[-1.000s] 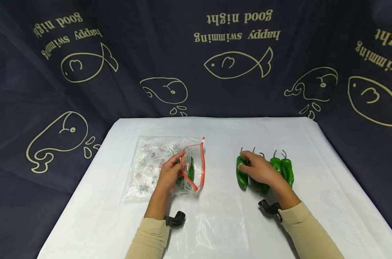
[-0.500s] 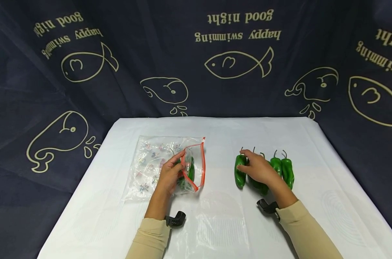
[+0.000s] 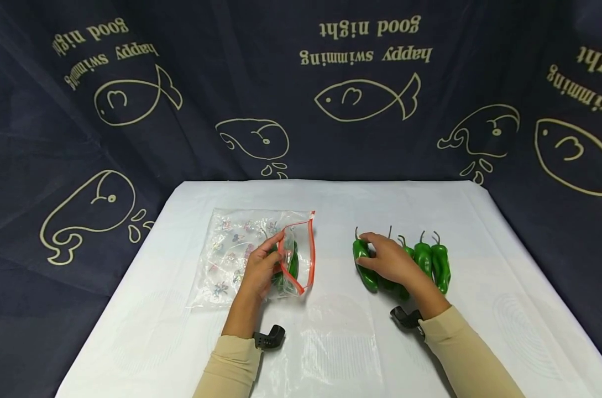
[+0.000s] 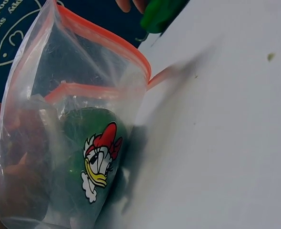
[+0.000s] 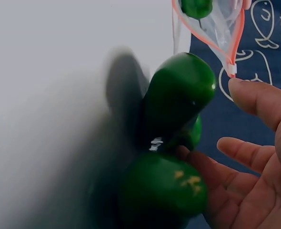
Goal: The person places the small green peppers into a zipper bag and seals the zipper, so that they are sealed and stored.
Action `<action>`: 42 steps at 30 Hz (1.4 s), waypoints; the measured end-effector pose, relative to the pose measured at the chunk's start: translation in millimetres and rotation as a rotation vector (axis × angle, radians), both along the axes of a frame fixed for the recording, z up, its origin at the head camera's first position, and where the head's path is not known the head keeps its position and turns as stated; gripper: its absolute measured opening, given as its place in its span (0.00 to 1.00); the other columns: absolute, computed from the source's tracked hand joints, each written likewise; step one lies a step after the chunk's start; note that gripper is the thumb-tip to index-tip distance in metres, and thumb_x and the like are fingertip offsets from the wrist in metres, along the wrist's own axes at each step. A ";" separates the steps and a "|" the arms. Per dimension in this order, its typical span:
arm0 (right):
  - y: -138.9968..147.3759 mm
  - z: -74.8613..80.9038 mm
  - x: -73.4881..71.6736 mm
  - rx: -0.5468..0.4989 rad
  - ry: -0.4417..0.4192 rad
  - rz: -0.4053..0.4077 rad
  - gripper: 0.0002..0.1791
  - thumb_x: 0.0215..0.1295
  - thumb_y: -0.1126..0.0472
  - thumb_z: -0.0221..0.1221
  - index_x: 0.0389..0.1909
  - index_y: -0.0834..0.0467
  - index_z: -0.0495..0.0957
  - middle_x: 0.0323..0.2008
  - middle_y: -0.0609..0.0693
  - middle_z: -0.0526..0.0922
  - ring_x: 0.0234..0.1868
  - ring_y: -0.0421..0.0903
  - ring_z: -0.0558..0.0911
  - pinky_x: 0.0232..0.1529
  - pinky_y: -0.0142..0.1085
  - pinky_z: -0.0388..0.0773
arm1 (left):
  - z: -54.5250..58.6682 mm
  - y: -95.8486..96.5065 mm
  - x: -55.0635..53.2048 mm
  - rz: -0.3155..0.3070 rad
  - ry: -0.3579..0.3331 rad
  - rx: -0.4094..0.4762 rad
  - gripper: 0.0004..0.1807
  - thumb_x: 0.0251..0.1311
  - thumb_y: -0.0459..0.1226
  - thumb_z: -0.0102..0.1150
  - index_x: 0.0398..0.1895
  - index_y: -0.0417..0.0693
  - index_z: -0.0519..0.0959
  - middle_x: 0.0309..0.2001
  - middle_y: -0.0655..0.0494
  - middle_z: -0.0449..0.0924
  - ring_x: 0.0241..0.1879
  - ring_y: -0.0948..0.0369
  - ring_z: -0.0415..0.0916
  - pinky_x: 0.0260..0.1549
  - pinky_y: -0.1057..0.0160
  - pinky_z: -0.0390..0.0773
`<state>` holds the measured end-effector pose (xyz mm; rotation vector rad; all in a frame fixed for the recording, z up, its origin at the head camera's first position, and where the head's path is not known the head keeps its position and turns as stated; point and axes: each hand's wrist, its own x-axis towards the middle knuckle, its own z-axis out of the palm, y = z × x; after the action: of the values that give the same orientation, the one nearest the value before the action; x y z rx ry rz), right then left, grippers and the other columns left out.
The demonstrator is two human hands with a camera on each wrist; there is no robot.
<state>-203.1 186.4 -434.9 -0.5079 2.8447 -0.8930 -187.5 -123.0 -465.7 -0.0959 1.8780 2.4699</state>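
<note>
A clear zip bag with a red-edged mouth lies on the left, its mouth standing apart toward the right. My left hand holds the bag's upper layer near that mouth. Inside, under the printed plastic, is a green pepper. My right hand is over the leftmost pepper of a row, thumb and index finger overlapping it from above. In the right wrist view the fingers reach between this pepper and its neighbour, while the thumb stands apart from it.
Several more green peppers lie to the right of that hand, stems pointing away. A white cloth covers the table, and a dark printed curtain hangs behind it. A black band sits on each wrist.
My right hand has shifted left, and the leftmost pepper has moved left with it, its stem end swinging further so it lies slanted. The left hand and bag have stayed put.
</note>
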 end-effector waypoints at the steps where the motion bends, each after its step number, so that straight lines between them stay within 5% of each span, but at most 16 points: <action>1: -1.2 -0.3 -0.3 0.006 0.005 -0.003 0.35 0.65 0.53 0.65 0.68 0.63 0.68 0.64 0.65 0.72 0.59 0.62 0.76 0.56 0.58 0.73 | 0.0 0.0 0.0 -0.002 0.001 -0.002 0.32 0.57 0.22 0.50 0.68 0.40 0.72 0.61 0.39 0.72 0.36 0.63 0.79 0.27 0.70 0.78; 16: -9.8 -6.7 -2.1 0.064 0.017 0.014 0.38 0.63 0.57 0.66 0.71 0.63 0.64 0.64 0.67 0.67 0.56 0.65 0.76 0.51 0.59 0.75 | 0.0 -0.1 1.1 -0.004 -0.002 -0.005 0.31 0.57 0.22 0.49 0.67 0.42 0.73 0.62 0.41 0.72 0.36 0.62 0.79 0.27 0.70 0.79; 25: -9.8 -2.8 -2.7 -0.040 -0.060 0.025 0.38 0.65 0.61 0.62 0.74 0.62 0.58 0.68 0.67 0.63 0.60 0.64 0.72 0.53 0.59 0.73 | -0.1 0.0 1.4 -0.010 -0.009 0.000 0.30 0.59 0.22 0.50 0.67 0.43 0.74 0.60 0.40 0.72 0.38 0.61 0.81 0.28 0.70 0.79; 33: -12.2 1.2 -5.2 -0.106 -0.081 0.027 0.46 0.63 0.61 0.62 0.78 0.57 0.50 0.65 0.63 0.63 0.37 0.48 0.76 0.36 0.43 0.75 | -0.7 -0.5 1.7 -0.008 -0.011 -0.012 0.30 0.59 0.23 0.50 0.67 0.43 0.73 0.61 0.41 0.72 0.38 0.61 0.80 0.28 0.69 0.79; 42: -15.5 0.1 -8.5 -0.323 -0.116 0.027 0.42 0.62 0.66 0.63 0.75 0.61 0.54 0.62 0.62 0.65 0.32 0.47 0.76 0.27 0.39 0.75 | 1.9 0.4 1.8 -0.008 0.002 -0.013 0.31 0.58 0.23 0.50 0.68 0.41 0.73 0.60 0.41 0.73 0.38 0.61 0.80 0.28 0.69 0.79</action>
<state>-211.6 170.9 -434.7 -0.5065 2.5951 -1.3398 -185.6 -122.7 -463.8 -0.0867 1.8912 2.4537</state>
